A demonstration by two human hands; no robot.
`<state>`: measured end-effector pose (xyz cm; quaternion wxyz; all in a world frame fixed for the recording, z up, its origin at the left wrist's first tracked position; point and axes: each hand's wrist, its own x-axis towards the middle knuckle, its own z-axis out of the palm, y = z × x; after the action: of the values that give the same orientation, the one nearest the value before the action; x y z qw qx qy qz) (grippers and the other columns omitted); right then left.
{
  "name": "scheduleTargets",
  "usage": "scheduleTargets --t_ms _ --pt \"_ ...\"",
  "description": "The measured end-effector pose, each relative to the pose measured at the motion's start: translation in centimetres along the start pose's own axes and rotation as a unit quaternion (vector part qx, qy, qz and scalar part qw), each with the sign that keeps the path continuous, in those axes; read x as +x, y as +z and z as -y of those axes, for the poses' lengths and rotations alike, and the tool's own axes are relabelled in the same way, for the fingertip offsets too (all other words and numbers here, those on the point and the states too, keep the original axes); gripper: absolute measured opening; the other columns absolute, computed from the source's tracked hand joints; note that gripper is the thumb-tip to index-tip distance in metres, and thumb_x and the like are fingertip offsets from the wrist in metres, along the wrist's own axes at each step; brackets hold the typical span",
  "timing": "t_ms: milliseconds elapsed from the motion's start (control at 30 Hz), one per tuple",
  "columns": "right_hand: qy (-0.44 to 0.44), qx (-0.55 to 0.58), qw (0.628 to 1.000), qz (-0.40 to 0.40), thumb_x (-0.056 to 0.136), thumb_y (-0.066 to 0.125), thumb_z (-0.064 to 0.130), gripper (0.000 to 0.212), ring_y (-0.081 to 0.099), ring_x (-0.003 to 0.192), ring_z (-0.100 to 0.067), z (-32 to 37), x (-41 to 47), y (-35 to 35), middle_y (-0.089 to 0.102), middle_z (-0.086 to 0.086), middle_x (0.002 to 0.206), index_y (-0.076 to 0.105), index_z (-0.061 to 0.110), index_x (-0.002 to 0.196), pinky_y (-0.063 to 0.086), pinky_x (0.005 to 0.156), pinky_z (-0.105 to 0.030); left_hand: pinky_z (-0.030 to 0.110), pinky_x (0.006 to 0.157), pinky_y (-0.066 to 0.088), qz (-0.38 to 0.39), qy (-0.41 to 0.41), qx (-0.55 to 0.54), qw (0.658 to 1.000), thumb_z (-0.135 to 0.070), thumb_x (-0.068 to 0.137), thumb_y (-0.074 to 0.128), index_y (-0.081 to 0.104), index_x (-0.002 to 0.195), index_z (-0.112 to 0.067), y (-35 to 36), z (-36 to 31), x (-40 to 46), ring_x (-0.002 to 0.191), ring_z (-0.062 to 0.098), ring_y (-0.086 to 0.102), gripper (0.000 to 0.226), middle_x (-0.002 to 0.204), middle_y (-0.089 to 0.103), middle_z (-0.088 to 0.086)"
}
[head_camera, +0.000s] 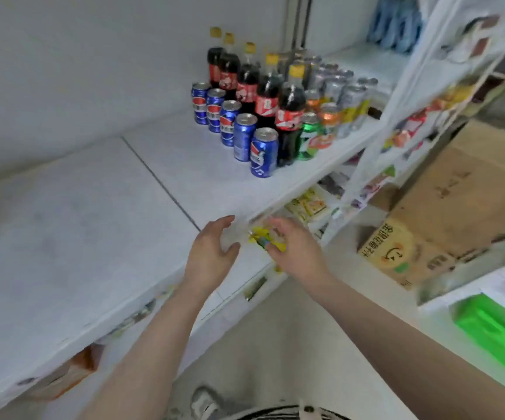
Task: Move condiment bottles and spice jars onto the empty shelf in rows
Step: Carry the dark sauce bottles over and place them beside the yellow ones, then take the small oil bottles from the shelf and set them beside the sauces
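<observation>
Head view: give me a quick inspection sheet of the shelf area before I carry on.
Surface: white shelf, left part bare.
Job's things: blurred clear item with yellow label at the shelf's front edge, between the hands; type unclear.
Clutter: blue cans, cola bottles, green can, silver cans in rows at right.
Hands: left hand open beside the item; right hand at it, grip unclear.
Cables: nothing seen.
Surroundings: cardboard boxes, green package.

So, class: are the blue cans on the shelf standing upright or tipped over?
Upright. The blue cans stand in a row on the shelf, silver tops facing up, none lying on its side.
</observation>
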<state>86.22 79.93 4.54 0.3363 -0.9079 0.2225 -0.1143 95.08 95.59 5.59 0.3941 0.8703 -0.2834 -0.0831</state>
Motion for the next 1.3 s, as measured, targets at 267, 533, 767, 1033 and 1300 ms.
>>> scheduleTargets --t_ms 267,533,767,1033,1300 --pt "0.200 -0.123 0.970 -0.065 0.087 0.057 0.028 0.050 0.046 0.125 -0.019 -17.5 -12.9 -12.7 0.045 0.003 0.137 0.044 0.025 0.136 0.046 0.090 -0.033 0.032 0.103 0.039 0.217 0.154 0.049 0.963 -0.016 0.088 0.060 0.044 0.140 -0.020 19.6 -13.4 -3.1 0.126 0.025 0.046 0.054 0.139 0.048 0.006" --pt "0.394 -0.114 0.897 -0.165 0.086 0.058 0.030 0.051 0.048 0.123 -0.020 -28.4 -25.7 -20.2 0.048 0.002 0.136 0.046 0.023 0.135 0.046 0.089 -0.032 0.032 0.110 0.031 0.376 0.293 0.111 0.872 -0.021 0.091 0.056 0.038 0.144 -0.016 34.2 -24.2 -7.0 0.131 0.024 0.039 0.056 0.144 0.044 0.005" --pt "0.528 -0.094 0.815 -0.221 0.086 0.059 0.031 0.053 0.047 0.123 -0.021 -36.0 -32.5 -25.2 0.049 -0.001 0.136 0.045 0.022 0.136 0.045 0.092 -0.032 0.032 0.108 0.033 0.470 0.385 0.125 0.784 -0.021 0.091 0.057 0.040 0.142 -0.015 45.7 -32.7 -8.3 0.130 0.024 0.042 0.055 0.142 0.046 0.007" --pt "0.603 -0.075 0.743 -0.281 0.084 0.061 0.028 0.055 0.046 0.125 -0.023 -42.7 -34.2 -32.4 0.049 -0.003 0.136 0.046 0.022 0.136 0.043 0.096 -0.033 0.035 0.104 0.039 0.499 0.479 0.136 0.709 -0.025 0.089 0.059 0.041 0.142 -0.016 56.5 -43.1 -7.1 0.126 0.029 0.046 0.057 0.137 0.051 0.011" --pt "0.624 -0.048 0.722 -0.295 0.082 0.061 0.029 0.055 0.047 0.123 -0.023 -49.5 -37.5 -37.8 0.051 -0.002 0.133 0.046 0.023 0.134 0.046 0.095 -0.034 0.038 0.106 0.038 0.551 0.477 0.117 0.675 -0.023 0.088 0.060 0.042 0.140 -0.015 65.3 -49.8 -10.6 0.128 0.027 0.045 0.055 0.137 0.051 0.009"
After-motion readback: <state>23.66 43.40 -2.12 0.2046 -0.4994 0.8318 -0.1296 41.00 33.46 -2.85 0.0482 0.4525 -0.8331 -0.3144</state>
